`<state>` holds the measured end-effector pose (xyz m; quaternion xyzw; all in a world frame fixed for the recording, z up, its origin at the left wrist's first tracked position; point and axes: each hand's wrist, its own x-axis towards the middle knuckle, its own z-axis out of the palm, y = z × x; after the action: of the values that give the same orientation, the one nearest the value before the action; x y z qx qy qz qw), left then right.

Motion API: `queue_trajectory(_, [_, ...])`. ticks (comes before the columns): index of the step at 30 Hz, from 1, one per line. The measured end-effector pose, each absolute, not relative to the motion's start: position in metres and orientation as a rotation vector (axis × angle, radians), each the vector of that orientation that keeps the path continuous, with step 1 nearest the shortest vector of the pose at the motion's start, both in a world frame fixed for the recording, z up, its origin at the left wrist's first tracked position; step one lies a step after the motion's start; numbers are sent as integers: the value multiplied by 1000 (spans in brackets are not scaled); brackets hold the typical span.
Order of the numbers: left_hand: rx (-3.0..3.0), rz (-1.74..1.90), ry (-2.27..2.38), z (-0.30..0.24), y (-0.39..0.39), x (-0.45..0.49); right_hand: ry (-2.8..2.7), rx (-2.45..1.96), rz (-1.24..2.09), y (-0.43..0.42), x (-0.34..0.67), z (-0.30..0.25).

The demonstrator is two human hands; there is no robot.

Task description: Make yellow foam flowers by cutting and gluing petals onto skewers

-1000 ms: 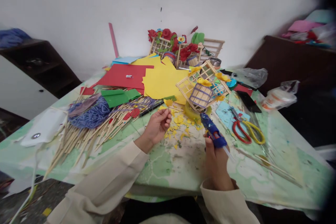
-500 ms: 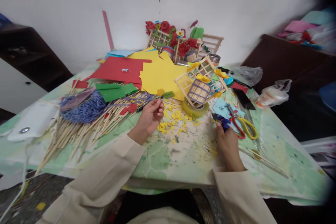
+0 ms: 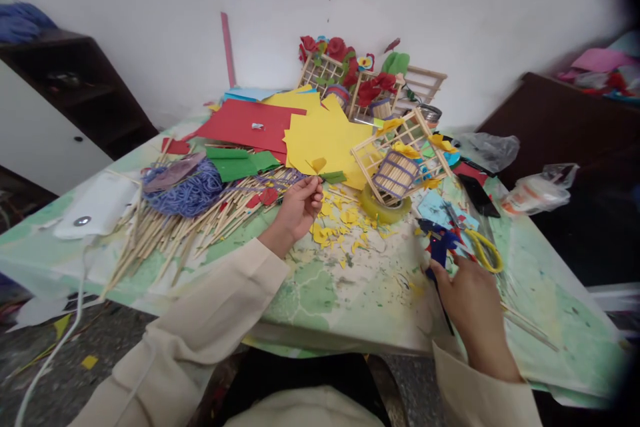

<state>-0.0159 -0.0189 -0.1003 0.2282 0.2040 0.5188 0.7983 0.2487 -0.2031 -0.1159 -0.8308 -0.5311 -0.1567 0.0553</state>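
My left hand (image 3: 301, 207) pinches a small paper flower (image 3: 319, 165) with yellow petals and a green leaf, above the yellow scraps. My right hand (image 3: 473, 297) is beside a dark blue glue gun (image 3: 439, 247) on the table. Its thumb is at the gun's handle, while the other fingers reach apart from it, over the red-handled scissors, mostly hidden. Close by lie yellow-handled scissors (image 3: 484, 250). A stick lattice frame (image 3: 400, 160) with yellow flowers and a small stick basket leans on a roll of tape (image 3: 384, 207).
Yellow paper scraps (image 3: 340, 227) are strewn mid-table. Purple yarn (image 3: 185, 187) and thin wooden sticks (image 3: 150, 247) lie left, near a white device (image 3: 95, 207) with a cable. Red sheets (image 3: 250, 121) and yellow sheets (image 3: 320, 140) lie behind. A phone (image 3: 477, 195) is at the right.
My right hand has loosened from the glue gun and shifted right, leaving the gun on the table. My left hand keeps the flower. The view has turned slightly left.
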Motion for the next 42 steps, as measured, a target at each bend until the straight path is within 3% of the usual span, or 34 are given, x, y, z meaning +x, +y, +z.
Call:
queue_trajectory(5, [525,1102,417,-100,-16,-16,-1652,-2401,-353,-235,212,-70])
queue_trajectory(9, [722,1088,519,-102,-13,-15,-1765,-2066,-252,-201,167,-53])
queue_trajectory(19, [878,1116,535,-111,-11,-22,-2102,-1601,-56,-69,136,-122])
queue_trajectory(25, [910,1171,532,-109,-14,-22,-2069,-1584,-14,-63,145,-148])
queue_trajectory(42, [864,1154,540,-110,-12,-24,-2217,-1503,50,-79,119,-144])
